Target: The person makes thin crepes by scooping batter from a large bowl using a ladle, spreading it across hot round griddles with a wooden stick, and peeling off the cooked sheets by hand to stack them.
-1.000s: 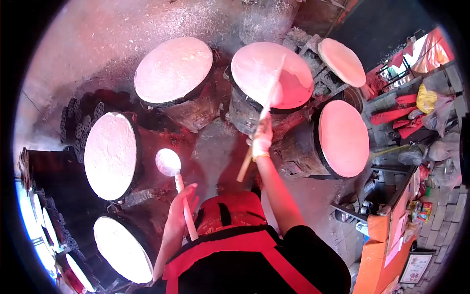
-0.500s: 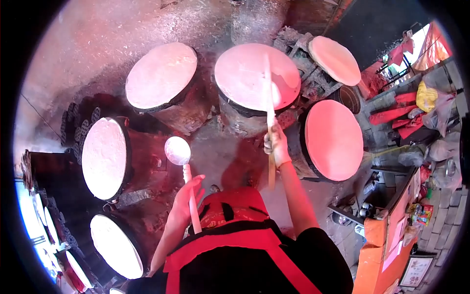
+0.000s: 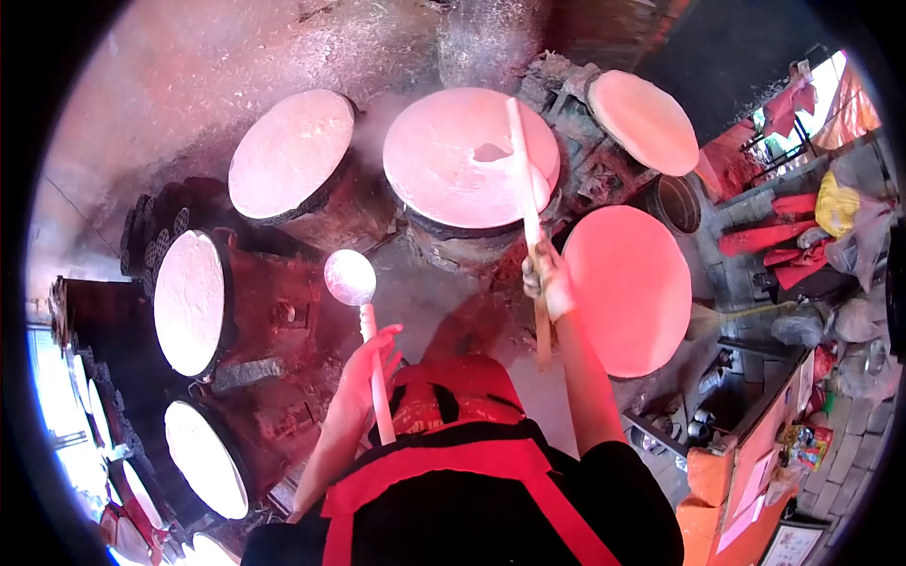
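Near the lower centre of the frame, the left hand (image 3: 357, 379) loosely holds a ladle (image 3: 351, 277), its fingers partly extended beside the handle and its pale bowl facing up. Farther up, right of centre, the right hand (image 3: 552, 281) has its fingers wrapped around a wooden stick (image 3: 525, 179), whose upper part lies across the pale-coated round griddle (image 3: 439, 156) at upper centre.

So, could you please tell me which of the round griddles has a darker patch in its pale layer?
The top centre griddle, beneath the wooden stick in the right hand: a small dark patch shows beside that stick; no other griddle shows one.
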Demonstrator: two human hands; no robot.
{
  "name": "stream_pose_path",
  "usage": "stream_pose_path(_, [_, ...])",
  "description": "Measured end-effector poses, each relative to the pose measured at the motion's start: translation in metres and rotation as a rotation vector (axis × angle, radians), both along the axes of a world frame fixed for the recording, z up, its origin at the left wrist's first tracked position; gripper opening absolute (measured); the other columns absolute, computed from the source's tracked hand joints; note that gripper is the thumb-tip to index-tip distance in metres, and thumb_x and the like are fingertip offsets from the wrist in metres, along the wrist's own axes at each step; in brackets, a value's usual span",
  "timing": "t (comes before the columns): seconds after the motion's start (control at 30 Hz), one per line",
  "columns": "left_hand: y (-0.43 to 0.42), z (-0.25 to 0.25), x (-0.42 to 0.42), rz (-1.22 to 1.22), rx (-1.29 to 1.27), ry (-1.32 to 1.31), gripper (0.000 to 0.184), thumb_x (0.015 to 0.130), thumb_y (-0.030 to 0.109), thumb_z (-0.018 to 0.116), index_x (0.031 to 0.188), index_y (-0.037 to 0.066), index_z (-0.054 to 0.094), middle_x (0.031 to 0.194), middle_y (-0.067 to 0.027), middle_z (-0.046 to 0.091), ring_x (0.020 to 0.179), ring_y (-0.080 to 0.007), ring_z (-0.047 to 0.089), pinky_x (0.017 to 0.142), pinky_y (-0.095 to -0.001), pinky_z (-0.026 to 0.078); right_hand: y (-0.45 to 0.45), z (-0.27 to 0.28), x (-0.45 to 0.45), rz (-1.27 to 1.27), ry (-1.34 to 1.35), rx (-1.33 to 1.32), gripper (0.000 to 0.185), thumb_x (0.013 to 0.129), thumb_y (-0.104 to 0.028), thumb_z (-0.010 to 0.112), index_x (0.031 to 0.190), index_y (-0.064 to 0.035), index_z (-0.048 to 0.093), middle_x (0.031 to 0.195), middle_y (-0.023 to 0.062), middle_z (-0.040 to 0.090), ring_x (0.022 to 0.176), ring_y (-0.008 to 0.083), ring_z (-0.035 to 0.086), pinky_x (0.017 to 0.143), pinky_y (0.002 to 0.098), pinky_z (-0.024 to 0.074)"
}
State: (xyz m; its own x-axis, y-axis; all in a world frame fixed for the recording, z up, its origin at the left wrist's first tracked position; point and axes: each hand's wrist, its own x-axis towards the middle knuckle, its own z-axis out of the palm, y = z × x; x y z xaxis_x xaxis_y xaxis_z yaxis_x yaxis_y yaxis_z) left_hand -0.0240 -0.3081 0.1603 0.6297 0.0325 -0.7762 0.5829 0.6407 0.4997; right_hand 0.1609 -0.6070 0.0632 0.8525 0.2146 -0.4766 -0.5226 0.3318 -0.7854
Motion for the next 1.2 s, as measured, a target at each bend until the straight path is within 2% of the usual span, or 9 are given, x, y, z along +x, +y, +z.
stream_pose_path(0.27, [-0.016,0.024,0.023,-0.042,0.101,-0.025,0.022,0.088,0.022,0.06,0.104,0.006,0.058,0.085,0.0014,0.053,0.078,-0.0075,0.05,0.069,-0.0217,0.045,0.067,-0.005,0.06,-0.026,-0.271,-0.431,0.04,0.096,-0.028,0.047,0.136,-0.0257,0.043,0.059,-0.0055,0.037,0.04,0.0054,0.032,0.035,0.0226,0.0277])
stream_pose_path(0.4, [0.0,0.029,0.027,-0.008,0.101,-0.079,0.018,0.09,0.021,0.061,0.089,0.005,0.052,0.061,0.0066,0.039,0.045,-0.0019,0.032,0.037,-0.0182,0.022,0.051,-0.024,0.021,-0.232,-0.586,-0.576,0.042,0.095,-0.027,0.052,0.135,-0.0148,0.046,0.076,-0.0039,0.048,0.055,0.005,0.036,0.049,0.0224,0.0296])
stream_pose_path(0.53, [0.012,0.032,0.037,-0.079,0.069,-0.13,0.016,0.089,0.018,0.06,0.092,0.004,0.052,0.061,0.0058,0.037,0.044,-0.0022,0.032,0.035,-0.0183,0.021,0.097,-0.004,-0.007,-0.451,-0.624,-0.598,0.041,0.096,-0.025,0.05,0.129,-0.0002,0.05,0.128,0.0134,0.054,0.124,0.0201,0.045,0.105,0.0315,0.0309])
stream_pose_path(0.67, [0.02,0.025,0.052,-0.085,-0.005,-0.127,0.013,0.09,0.012,0.053,0.099,0.003,0.05,0.064,0.0036,0.039,0.048,-0.004,0.034,0.037,-0.018,0.024,0.114,0.003,0.023,-0.15,-0.328,-0.397,0.039,0.092,-0.027,0.056,0.126,-0.0063,0.054,0.09,0.0077,0.054,0.077,0.0134,0.044,0.067,0.0273,0.0342])
stream_pose_path(0.8, [0.026,0.023,0.058,-0.134,0.044,-0.17,0.015,0.09,0.011,0.052,0.102,0.002,0.05,0.073,0.0006,0.045,0.055,-0.0049,0.039,0.041,-0.0172,0.029,0.081,-0.009,0.007,-0.461,-0.476,-0.536,0.042,0.093,-0.025,0.056,0.132,-0.0105,0.05,0.096,-0.0013,0.06,0.059,0.004,0.045,0.051,0.0205,0.0374])
stream_pose_path(0.9, [0.028,0.022,0.057,-0.174,0.069,-0.185,0.018,0.091,0.013,0.051,0.105,0.001,0.05,0.077,-0.0006,0.046,0.058,-0.0055,0.041,0.042,-0.0173,0.03,0.101,-0.024,-0.013,-0.538,-0.659,-0.328,0.042,0.094,-0.014,0.053,0.132,0.0015,0.045,0.128,0.0082,0.054,0.123,0.0144,0.044,0.103,0.0258,0.0307])
stream_pose_path(1.0, [0.03,0.023,0.06,-0.207,0.034,-0.201,0.02,0.092,0.014,0.052,0.106,0.0,0.05,0.077,-0.001,0.046,0.059,-0.0061,0.042,0.042,-0.0173,0.031,0.099,0.009,-0.002,-0.215,-0.379,-0.419,0.041,0.093,-0.021,0.055,0.128,-0.0007,0.05,0.126,0.011,0.055,0.118,0.0154,0.048,0.102,0.0267,0.0321])
stream_pose_path(1.13, [0.029,0.025,0.067,-0.249,-0.016,-0.192,0.018,0.093,0.015,0.051,0.104,0.001,0.05,0.076,-0.0007,0.046,0.058,-0.0064,0.042,0.043,-0.018,0.03,0.056,-0.042,0.054,-0.44,-0.673,-0.743,0.04,0.093,-0.033,0.056,0.128,-0.0162,0.054,0.061,-0.0057,0.047,0.046,0.0039,0.04,0.043,0.0225,0.0327])
stream_pose_path(1.2, [0.031,0.02,0.073,-0.274,-0.033,-0.2,0.016,0.092,0.016,0.052,0.1,0.002,0.05,0.074,0.0001,0.046,0.056,-0.0063,0.041,0.043,-0.0189,0.029,0.051,-0.038,0.039,-0.29,-0.552,-0.697,0.04,0.094,-0.034,0.054,0.13,-0.0175,0.052,0.056,-0.0074,0.04,0.042,0.0036,0.033,0.039,0.0222,0.0276])
